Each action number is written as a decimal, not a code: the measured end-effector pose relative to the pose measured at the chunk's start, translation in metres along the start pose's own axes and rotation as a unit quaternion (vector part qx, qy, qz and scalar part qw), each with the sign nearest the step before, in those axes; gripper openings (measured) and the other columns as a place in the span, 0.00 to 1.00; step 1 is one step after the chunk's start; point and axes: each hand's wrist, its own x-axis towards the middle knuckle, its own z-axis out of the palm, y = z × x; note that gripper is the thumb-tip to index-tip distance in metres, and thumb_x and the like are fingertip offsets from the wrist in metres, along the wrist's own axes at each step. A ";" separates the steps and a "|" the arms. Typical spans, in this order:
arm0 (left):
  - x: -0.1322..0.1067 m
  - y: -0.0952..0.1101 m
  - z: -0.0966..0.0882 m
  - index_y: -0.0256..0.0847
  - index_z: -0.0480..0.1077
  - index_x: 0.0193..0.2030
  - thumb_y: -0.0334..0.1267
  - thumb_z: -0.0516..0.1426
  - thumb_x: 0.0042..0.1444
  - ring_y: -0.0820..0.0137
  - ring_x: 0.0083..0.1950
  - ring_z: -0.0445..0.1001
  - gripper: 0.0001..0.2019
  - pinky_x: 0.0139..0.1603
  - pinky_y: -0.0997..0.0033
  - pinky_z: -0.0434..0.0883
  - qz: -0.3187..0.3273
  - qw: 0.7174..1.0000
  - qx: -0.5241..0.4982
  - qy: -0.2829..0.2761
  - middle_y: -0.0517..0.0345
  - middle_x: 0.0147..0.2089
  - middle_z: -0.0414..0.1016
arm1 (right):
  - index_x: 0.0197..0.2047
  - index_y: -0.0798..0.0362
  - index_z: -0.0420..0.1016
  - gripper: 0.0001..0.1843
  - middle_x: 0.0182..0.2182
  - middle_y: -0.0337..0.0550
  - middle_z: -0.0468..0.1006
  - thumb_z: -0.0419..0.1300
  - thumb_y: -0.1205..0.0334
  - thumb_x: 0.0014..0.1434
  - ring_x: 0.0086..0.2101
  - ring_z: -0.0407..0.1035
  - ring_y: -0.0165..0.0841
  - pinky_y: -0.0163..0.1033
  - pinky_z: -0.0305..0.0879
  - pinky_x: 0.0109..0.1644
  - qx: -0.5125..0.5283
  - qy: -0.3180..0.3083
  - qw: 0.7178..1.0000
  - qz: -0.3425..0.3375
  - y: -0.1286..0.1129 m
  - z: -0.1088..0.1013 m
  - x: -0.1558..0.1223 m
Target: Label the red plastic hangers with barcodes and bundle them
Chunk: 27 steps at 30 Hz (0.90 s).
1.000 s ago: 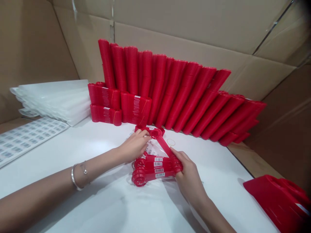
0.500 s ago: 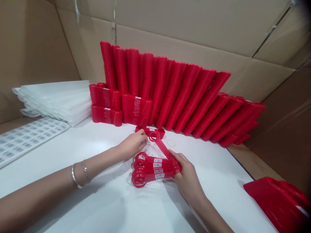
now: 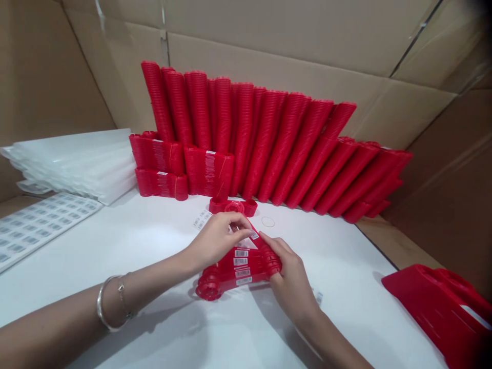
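My right hand [image 3: 290, 271] is closed around one end of a fanned bunch of red plastic strips with ringed ends [image 3: 225, 281]. Several of these strips carry white barcode stickers [image 3: 242, 261] across their middles. The topmost strip slants away from the rest, its far ring lying beneath my left hand [image 3: 226, 233]. Thumb and forefinger of that hand are pinched at a small barcode sticker [image 3: 254, 234], close against the slanted strip. Partly behind my left hand lies a small sheet of barcode stickers [image 3: 201, 219].
Tall stacks of red strips [image 3: 269, 146] line the back, with banded bundles [image 3: 209, 171] at their left. A rubber band [image 3: 268, 222] lies on the white table [image 3: 161, 328]. White plastic sleeves [image 3: 80, 164] and a large sticker sheet [image 3: 42, 228] are left; another red bundle [image 3: 430, 307] is right.
My left hand has moved right and nearer, from beside the small sticker sheet to over the slanted strip, with a sticker at its fingertips. My right hand keeps its hold. The view has shifted slightly.
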 end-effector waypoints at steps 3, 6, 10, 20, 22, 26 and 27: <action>0.000 0.000 0.001 0.38 0.70 0.28 0.36 0.56 0.51 0.73 0.29 0.69 0.05 0.31 0.73 0.66 -0.007 1.000 -0.003 0.007 0.61 0.28 0.73 | 0.54 0.47 0.64 0.36 0.39 0.41 0.70 0.44 0.82 0.44 0.39 0.67 0.32 0.36 0.66 0.41 0.014 0.005 1.000 -0.011 -0.002 0.001 -0.002; 0.000 -0.003 0.000 0.38 0.70 0.29 0.38 0.55 0.52 0.73 0.30 0.70 0.07 0.31 0.72 0.66 -0.006 1.000 0.003 0.006 0.61 0.29 0.73 | 0.55 0.46 0.64 0.37 0.40 0.42 0.70 0.45 0.82 0.43 0.39 0.67 0.32 0.36 0.67 0.39 0.026 0.018 0.999 -0.011 -0.002 0.002 -0.003; -0.001 -0.006 0.003 0.39 0.68 0.29 0.38 0.53 0.54 0.72 0.31 0.69 0.07 0.33 0.71 0.66 0.021 0.998 0.053 0.009 0.61 0.30 0.72 | 0.56 0.45 0.63 0.38 0.41 0.43 0.69 0.46 0.81 0.43 0.38 0.67 0.32 0.36 0.67 0.38 0.025 0.003 1.000 -0.017 -0.002 0.003 -0.004; -0.004 -0.012 0.009 0.37 0.64 0.36 0.45 0.44 0.60 0.65 0.35 0.63 0.15 0.34 0.65 0.61 0.185 0.870 0.455 0.041 0.52 0.34 0.66 | 0.58 0.46 0.59 0.36 0.44 0.44 0.67 0.46 0.80 0.46 0.43 0.65 0.34 0.38 0.66 0.43 0.023 -0.013 0.999 -0.044 -0.001 0.004 -0.009; -0.001 -0.014 0.005 0.36 0.63 0.38 0.49 0.44 0.59 0.65 0.35 0.62 0.18 0.34 0.65 0.62 0.181 0.862 0.470 0.054 0.52 0.34 0.65 | 0.58 0.46 0.59 0.36 0.45 0.44 0.67 0.46 0.80 0.47 0.43 0.65 0.34 0.38 0.66 0.43 0.020 -0.008 0.999 -0.048 -0.001 0.003 -0.009; 0.006 -0.017 -0.006 0.35 0.62 0.42 0.51 0.45 0.58 0.65 0.36 0.63 0.19 0.37 0.64 0.64 0.160 0.883 0.434 0.082 0.52 0.36 0.64 | 0.58 0.45 0.59 0.34 0.45 0.43 0.68 0.47 0.79 0.49 0.42 0.66 0.33 0.37 0.67 0.42 0.028 -0.001 0.998 -0.055 -0.005 0.003 -0.009; 0.007 -0.018 -0.009 0.35 0.61 0.43 0.48 0.45 0.59 0.65 0.38 0.64 0.17 0.38 0.64 0.65 0.157 0.894 0.410 0.091 0.52 0.38 0.64 | 0.58 0.45 0.59 0.33 0.45 0.44 0.68 0.47 0.78 0.50 0.43 0.65 0.33 0.37 0.67 0.42 0.031 -0.001 0.998 -0.056 -0.005 0.003 -0.009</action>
